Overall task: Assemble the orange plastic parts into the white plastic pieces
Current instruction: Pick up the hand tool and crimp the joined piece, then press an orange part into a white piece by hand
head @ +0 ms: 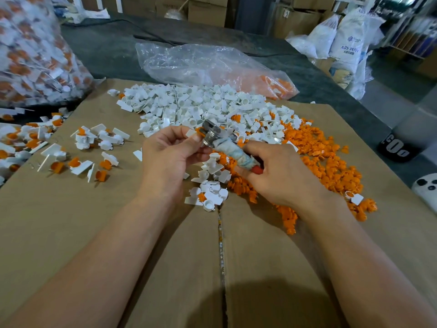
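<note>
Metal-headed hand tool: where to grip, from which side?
Grip the tool by its wrapped handle, from the right, as the right hand does. It is long and round, and this leaves the metal head free toward the white piece in the left hand.

Matt brown cardboard sheet [99, 233], smooth plastic white pieces [189, 105], crinkled glossy bag [201, 62]

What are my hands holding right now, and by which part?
The right hand grips a metal-headed tool by its wrapped handle; the left hand pinches a white piece at the tool's head.
</note>
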A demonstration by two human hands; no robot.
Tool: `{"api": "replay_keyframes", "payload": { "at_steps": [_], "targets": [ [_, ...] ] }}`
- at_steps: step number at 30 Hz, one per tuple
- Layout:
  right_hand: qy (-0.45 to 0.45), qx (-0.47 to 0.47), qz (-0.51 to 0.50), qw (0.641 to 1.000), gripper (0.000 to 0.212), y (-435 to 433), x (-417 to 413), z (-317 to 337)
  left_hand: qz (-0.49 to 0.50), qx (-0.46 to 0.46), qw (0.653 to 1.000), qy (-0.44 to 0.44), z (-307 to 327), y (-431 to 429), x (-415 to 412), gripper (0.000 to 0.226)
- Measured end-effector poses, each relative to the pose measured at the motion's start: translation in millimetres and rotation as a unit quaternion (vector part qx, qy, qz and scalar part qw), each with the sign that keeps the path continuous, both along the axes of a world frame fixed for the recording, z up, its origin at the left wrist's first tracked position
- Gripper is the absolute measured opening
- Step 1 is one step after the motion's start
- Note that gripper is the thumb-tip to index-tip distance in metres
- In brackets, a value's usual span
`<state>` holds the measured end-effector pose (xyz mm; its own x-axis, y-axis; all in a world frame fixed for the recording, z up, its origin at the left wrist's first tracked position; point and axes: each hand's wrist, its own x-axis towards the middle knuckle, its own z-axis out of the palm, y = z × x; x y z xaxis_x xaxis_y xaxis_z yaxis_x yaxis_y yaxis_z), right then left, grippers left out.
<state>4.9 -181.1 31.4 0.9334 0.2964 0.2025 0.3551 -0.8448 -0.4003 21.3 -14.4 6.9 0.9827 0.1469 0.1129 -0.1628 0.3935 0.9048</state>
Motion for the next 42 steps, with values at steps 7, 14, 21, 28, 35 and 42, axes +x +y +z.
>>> {"api": "replay_keyframes", "payload": {
  "at_steps": [7, 14, 21, 28, 35, 42],
  "targets": [
    [-0.025, -0.026, -0.016, 0.999, 0.010, 2.1, 0.0, -3.1, 0.015, -0.009, 1.000, 0.006, 2.2, -0.7, -2.1, 0.023],
    [-0.075, -0.018, -0.037, 0.996, 0.033, -2.6, 8.6, -8.6, -0.007, -0.074, 0.996, 0.054, 4.9, 0.1, -1.1, 0.013],
    [-0.088, -0.050, -0.183, 0.978, 0.055, -44.5, 24.8, -11.1, 0.142, -0.286, 0.944, 0.084, 11.0, 34.1, 13.8, 0.029],
    [-0.020, -0.087, -0.256, 0.963, 0.069, -69.1, 33.5, -15.5, 0.218, -0.333, 0.912, 0.104, 10.5, 51.8, 18.1, 0.026],
    [0.009, -0.093, -0.255, 0.962, 0.077, -75.9, 36.8, -19.5, 0.073, 0.263, 0.958, 0.091, -0.8, 21.3, 8.8, 0.009],
    [0.032, -0.059, -0.245, 0.967, 0.079, -76.6, 39.2, -21.1, 0.032, 0.531, 0.845, -0.054, -9.0, 0.6, 0.4, 0.033]
  ]
}}
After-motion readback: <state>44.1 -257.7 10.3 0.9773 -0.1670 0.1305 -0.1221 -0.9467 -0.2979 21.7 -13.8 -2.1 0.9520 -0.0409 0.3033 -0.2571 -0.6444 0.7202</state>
